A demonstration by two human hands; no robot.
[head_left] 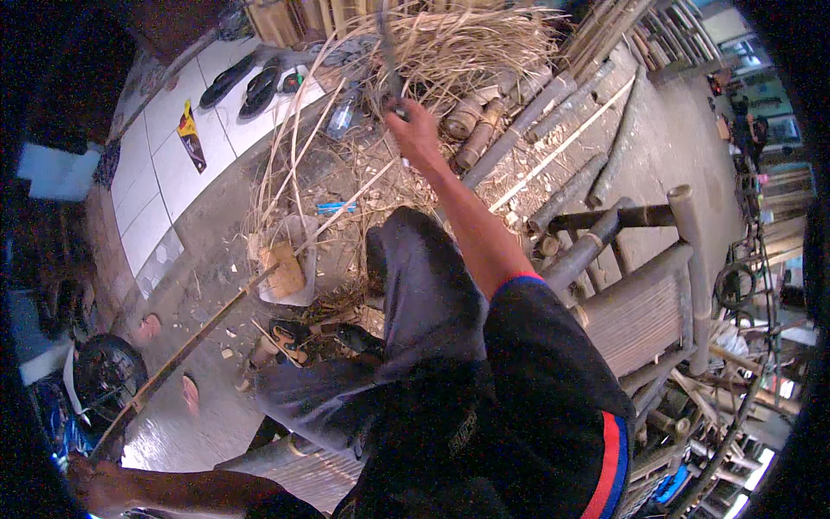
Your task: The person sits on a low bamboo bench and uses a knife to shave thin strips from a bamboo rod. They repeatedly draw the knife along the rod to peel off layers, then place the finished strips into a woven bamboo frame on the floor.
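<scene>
My right hand [413, 134] is closed round the handle of a long-bladed knife [388, 48], raised at the top middle with its blade pointing away from me. At the lower left my left hand [99, 486] grips the near end of a long bamboo strip [186, 346]. The strip's far end rests on a pale wooden block [282, 270] in front of my knees. My knife hand is well apart from the strip, near a heap of thin bamboo shavings [484, 39].
Bamboo poles [519, 130] lie among chips ahead. A bamboo chair [640, 324] stands at the right. Sandals [258, 91] and a yellow-and-dark object [190, 138] lie on white tiles [169, 130]. A plastic bottle [341, 118] lies near the shavings. A wheel [108, 372] stands at left.
</scene>
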